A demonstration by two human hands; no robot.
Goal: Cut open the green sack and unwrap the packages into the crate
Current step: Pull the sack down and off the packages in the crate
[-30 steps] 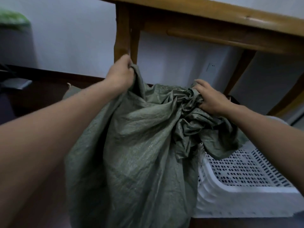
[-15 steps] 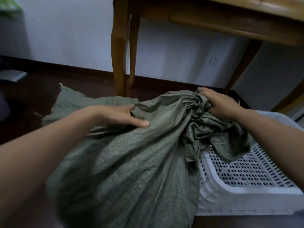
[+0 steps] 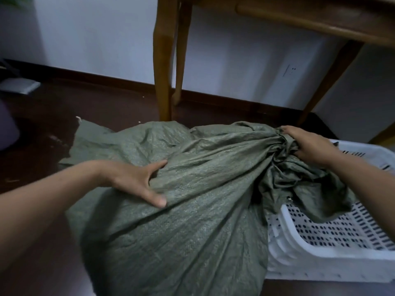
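On the dark brown floor (image 3: 38,150), just before the legs of a wooden table (image 3: 162,71), the sack (image 3: 192,221) lies bulging on its side. Its far corner is spread flat on the boards, and its bunched neck reaches over the left rim of the crate (image 3: 320,268), a white perforated one that touches the sack's right flank. A loose fold of green weave hangs down inside the crate.

The left hand (image 3: 132,180) rests palm down on the sack's upper side, fingers straight and thumb splayed wide. The right hand (image 3: 310,146) is curled round the twisted neck and grips it.

Behind, a pale wall (image 3: 85,39) meets the floor at a dark skirting board (image 3: 106,79), with a socket (image 3: 289,70) set low between the table legs. At far left lies a flat pale object (image 3: 19,85) (too blurred to name).
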